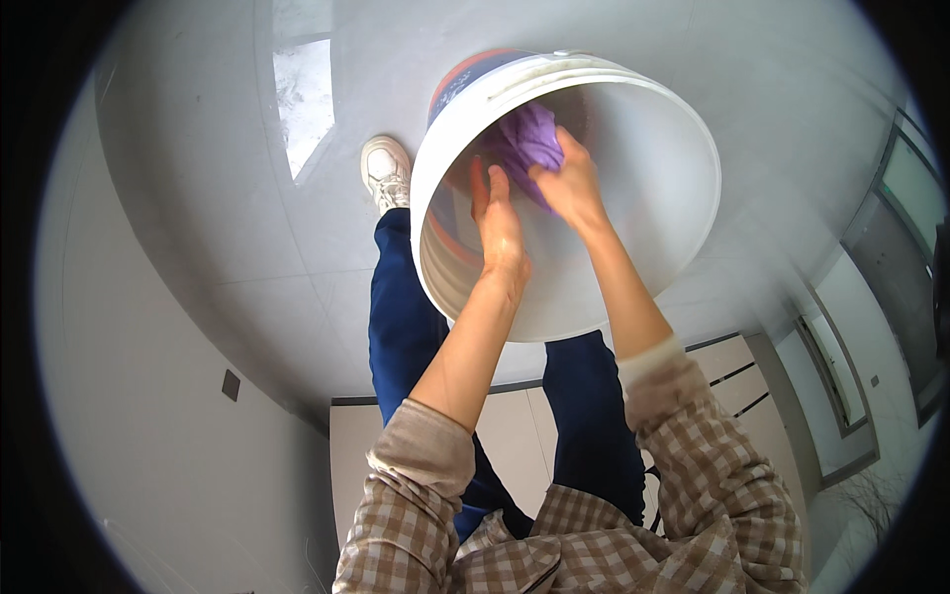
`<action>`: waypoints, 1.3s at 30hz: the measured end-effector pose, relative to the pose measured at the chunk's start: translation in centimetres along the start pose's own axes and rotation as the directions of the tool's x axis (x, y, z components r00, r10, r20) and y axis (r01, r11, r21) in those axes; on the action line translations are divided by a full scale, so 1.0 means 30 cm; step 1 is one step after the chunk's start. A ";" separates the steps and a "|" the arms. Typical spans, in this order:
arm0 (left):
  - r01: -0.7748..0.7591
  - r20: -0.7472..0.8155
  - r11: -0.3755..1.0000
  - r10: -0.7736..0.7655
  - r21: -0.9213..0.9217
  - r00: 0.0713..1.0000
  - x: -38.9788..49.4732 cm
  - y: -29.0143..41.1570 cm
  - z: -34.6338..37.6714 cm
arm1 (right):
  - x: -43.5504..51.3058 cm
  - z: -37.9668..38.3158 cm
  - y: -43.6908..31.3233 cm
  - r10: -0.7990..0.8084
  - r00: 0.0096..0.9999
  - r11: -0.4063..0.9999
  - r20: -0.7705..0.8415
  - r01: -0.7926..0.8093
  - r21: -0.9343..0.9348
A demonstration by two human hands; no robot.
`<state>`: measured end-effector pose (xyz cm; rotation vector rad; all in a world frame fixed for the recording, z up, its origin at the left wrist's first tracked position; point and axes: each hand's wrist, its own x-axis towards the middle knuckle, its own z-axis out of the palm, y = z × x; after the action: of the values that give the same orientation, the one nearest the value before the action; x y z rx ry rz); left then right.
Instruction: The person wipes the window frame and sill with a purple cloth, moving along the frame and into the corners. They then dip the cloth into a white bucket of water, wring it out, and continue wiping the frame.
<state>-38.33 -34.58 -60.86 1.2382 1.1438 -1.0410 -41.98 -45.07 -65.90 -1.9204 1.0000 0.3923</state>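
A large white plastic bucket [653,185] stands between my legs, its wide mouth facing me. A bunched purple cloth [531,137] is inside it, gripped by my right hand [571,178], with part of the cloth hanging down towards the murky bottom. My left hand [499,215] is also inside the bucket, to the left of the cloth; its fingers are apart and hold nothing. Both forearms reach over the bucket's near rim. Whether there is water at the bottom I cannot tell.
My white shoe [386,171] rests on the grey tiled floor [223,223] left of the bucket. Behind me is a pale cabinet [512,431] with dark handles. A wall [148,386] with a small dark plate runs along the left; a doorway [835,371] lies at the right.
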 end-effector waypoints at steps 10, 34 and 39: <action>0.064 0.477 0.974 0.049 -0.218 0.878 0.106 -0.108 0.009 | -0.425 -0.234 -0.361 0.076 0.994 0.966 0.084 -0.095 0.239; -0.288 -0.027 0.947 0.294 0.142 0.955 0.049 -0.122 0.014 | -0.284 -0.265 -0.012 0.272 0.905 0.932 -0.328 -0.163 0.325; -0.505 0.138 0.832 0.485 0.229 0.863 0.024 -0.127 0.003 | -0.227 -0.247 -0.066 0.273 0.950 0.906 -0.149 -0.202 0.373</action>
<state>-41.99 -34.90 -62.15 1.5831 0.5804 -0.8398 -45.55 -47.43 -56.58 -1.5345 1.3472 0.1429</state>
